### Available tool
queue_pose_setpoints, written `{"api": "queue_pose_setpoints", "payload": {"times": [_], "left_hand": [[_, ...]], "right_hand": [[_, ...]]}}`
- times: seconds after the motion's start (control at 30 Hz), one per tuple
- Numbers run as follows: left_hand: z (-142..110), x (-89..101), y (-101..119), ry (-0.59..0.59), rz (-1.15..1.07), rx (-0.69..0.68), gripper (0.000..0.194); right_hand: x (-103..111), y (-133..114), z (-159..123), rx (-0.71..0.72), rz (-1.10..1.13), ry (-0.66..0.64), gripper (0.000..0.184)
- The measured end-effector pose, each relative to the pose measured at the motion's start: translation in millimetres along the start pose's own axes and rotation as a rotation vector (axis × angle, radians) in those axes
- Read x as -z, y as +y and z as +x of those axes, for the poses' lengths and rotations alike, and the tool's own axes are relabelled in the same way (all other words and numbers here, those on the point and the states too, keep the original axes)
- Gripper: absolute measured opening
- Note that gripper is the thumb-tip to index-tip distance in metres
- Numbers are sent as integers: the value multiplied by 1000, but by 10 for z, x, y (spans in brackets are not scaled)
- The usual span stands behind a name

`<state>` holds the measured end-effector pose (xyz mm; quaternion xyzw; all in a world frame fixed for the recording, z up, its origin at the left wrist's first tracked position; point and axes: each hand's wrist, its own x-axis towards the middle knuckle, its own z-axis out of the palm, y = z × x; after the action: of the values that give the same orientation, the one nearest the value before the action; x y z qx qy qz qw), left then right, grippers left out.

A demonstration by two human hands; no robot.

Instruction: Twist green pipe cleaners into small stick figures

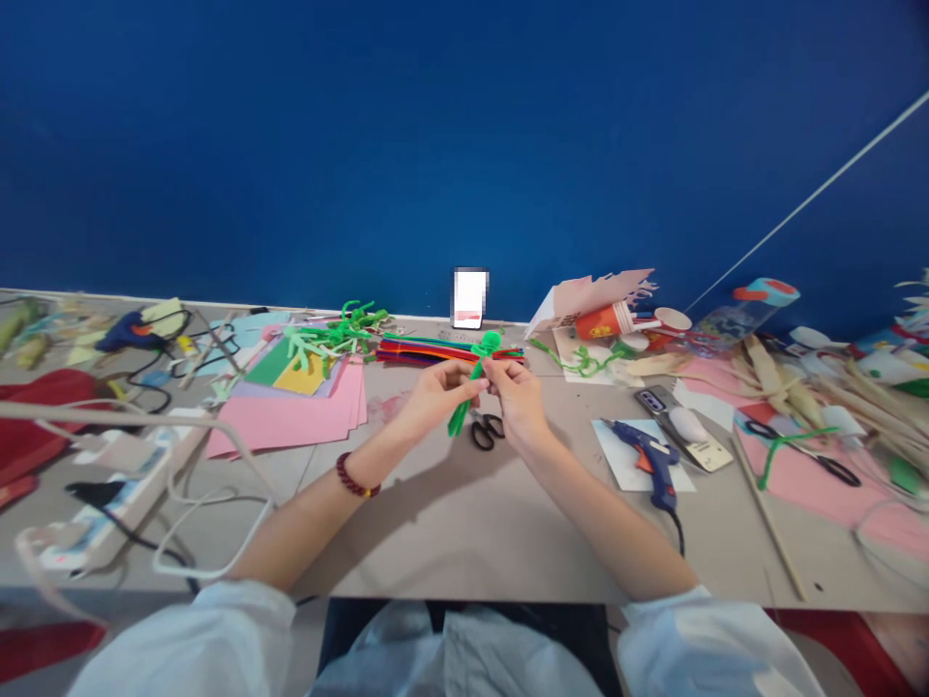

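Between my two hands is a green pipe cleaner figure [457, 418], with a rounded coil at its top and straight strands hanging below. My left hand [446, 385] pinches it from the left, thumb across the stem. The fingers of my right hand [517, 395] are closed on it just under the coil. Black-handled scissors [487, 432] lie on the table below my hands, partly covered by the right one. Behind my hands rests a bundle of coloured pipe cleaners [410, 350].
A phone [469, 298] leans against the blue wall. Pink paper sheets [283, 422] and green pipe cleaner pieces [348, 331] lie left. A power strip [120, 499] with cables sits nearer left. To the right are a blue glue gun [653, 460], a wooden stick [769, 518] and paper cups [606, 321].
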<state>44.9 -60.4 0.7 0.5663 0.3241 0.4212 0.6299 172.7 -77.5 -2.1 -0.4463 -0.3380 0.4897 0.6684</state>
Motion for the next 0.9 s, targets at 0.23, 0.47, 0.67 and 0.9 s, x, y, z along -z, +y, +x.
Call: {"api": "queue_pose_setpoints", "payload": {"times": [0.23, 0.47, 0.67, 0.9], "left_hand": [[-14, -15, -12, 77, 88, -72, 32], [-62, -42, 57, -216, -277, 146, 38], [-89, -33, 80, -338, -419, 225, 38], [12, 22, -3, -19, 46, 5, 34]], "right_hand": [[-42, 63, -57, 31, -13, 17, 25], [-97, 42, -203, -96, 192, -136, 37], [-51, -22, -162, -225, 209, -241, 43], [-7, -7, -28, 72, 20, -7, 33]]}}
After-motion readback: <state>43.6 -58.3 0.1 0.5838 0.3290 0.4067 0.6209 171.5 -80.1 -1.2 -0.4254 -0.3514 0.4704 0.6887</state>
